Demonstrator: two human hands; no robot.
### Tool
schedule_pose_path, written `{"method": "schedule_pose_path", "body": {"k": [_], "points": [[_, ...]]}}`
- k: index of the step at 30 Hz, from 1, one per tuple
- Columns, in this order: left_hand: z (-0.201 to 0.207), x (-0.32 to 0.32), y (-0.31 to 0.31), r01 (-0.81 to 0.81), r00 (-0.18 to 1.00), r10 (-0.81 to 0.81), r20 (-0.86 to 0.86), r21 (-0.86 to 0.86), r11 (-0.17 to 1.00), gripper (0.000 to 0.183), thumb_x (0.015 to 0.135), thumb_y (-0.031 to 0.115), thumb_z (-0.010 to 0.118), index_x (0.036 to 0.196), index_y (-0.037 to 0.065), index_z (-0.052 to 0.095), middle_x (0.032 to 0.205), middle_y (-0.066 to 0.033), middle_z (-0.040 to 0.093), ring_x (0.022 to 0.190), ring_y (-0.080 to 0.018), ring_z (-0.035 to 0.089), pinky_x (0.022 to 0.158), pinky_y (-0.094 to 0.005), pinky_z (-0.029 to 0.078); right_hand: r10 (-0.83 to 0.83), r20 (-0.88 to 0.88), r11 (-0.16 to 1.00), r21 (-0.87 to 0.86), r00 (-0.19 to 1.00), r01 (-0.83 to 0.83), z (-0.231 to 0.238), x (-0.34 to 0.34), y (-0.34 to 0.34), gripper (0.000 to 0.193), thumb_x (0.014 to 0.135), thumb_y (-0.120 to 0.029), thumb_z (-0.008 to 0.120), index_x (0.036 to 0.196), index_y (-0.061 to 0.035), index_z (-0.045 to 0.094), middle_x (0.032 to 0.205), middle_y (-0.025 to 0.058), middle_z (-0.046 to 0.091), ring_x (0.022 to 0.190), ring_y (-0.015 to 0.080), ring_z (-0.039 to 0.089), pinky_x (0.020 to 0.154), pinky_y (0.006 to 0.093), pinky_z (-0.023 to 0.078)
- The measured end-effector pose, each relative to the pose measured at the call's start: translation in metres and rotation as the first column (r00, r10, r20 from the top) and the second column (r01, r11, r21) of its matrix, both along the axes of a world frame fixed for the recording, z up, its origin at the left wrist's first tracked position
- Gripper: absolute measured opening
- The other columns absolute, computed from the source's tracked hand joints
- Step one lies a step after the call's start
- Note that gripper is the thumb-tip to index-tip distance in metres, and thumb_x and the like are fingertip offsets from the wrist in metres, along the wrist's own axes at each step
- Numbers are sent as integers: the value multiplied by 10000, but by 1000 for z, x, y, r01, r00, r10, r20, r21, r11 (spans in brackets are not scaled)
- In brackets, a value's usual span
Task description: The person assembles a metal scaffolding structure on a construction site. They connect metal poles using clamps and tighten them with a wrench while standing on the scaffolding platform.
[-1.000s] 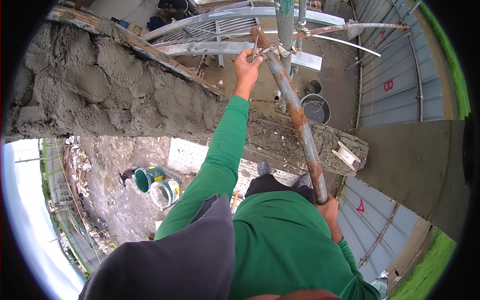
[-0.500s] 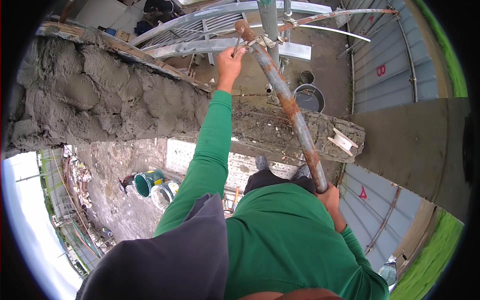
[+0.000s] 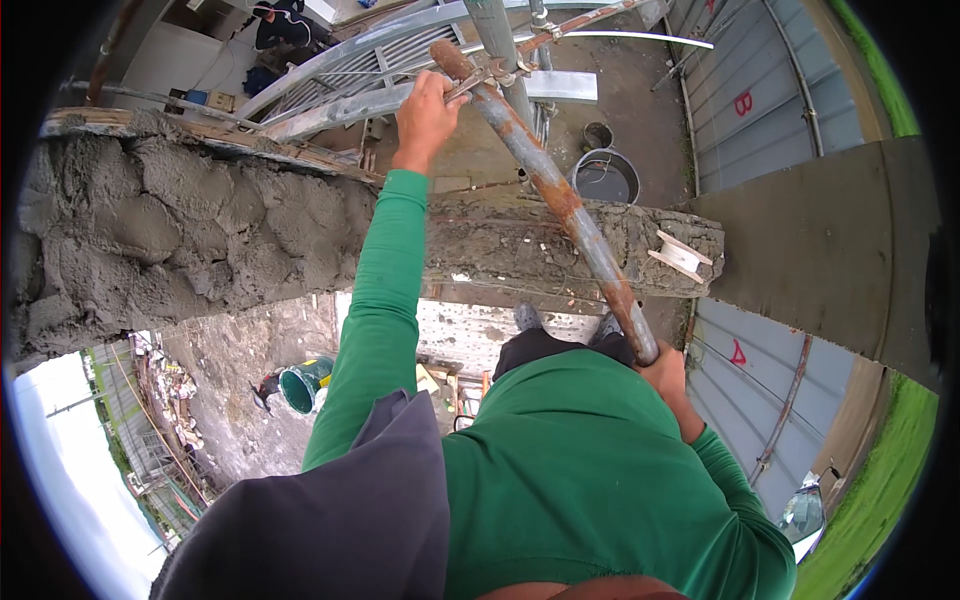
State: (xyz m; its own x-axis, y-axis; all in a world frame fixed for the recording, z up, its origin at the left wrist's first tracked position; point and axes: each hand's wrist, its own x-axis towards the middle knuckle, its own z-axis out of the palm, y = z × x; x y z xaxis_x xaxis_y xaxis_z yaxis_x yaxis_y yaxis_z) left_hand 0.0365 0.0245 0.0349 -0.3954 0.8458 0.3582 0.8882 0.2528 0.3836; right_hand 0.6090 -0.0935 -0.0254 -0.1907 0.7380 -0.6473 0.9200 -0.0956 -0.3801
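Observation:
A rusty grey steel pipe (image 3: 565, 200) slants from the upper middle down toward my waist. Around its lower end my right hand (image 3: 668, 385) is closed; part of the grip is hidden behind the pipe. My left hand (image 3: 425, 120), arm stretched out, grips a metal wrench (image 3: 462, 90) near the pipe's far end. The wrench points to the scaffold clamp (image 3: 508, 74) joining this pipe to an upright grey post (image 3: 492, 35). I cannot tell whether its jaw sits on the clamp's nut.
A rough mortar-topped wall (image 3: 180, 225) crosses in front of me, with a white spool (image 3: 681, 257) on its right part. Beyond stand a dark tub (image 3: 606, 178) and curved metal frames (image 3: 350, 110). A green bucket (image 3: 300, 388) sits below left. Another person (image 3: 285, 25) is far back.
My left hand has shifted left, and the wrench has swung from near upright to a slant toward the clamp. My right hand stays on the pipe's end. The whole view has shifted slightly.

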Motion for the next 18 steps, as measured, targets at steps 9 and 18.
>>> {"method": "schedule_pose_path", "body": {"k": [9, 18], "points": [[-9, -12, 0, 12, 1000, -10, 30, -51, 999, 428, 894, 373, 866, 1126, 33, 749, 1142, -135, 702, 1047, -390, 687, 870, -497, 546, -20, -3, 999, -33, 1000, 20, 2, -3, 3, 562, 710, -282, 889, 1221, -80, 772, 1034, 249, 790, 1016, 432, 765, 916, 511, 608], [-23, -21, -4, 90, 993, -88, -74, 21, 996, 396, 922, 349, 845, 1162, 59, 720, 1134, -112, 680, 969, -384, 712, 807, -490, 562, -16, 20, 1000, -25, 1000, 17, 4, -4, 4, 558, 720, -280, 868, 1227, -71, 766, 1031, 254, 788, 1019, 431, 764, 912, 512, 605]]}}
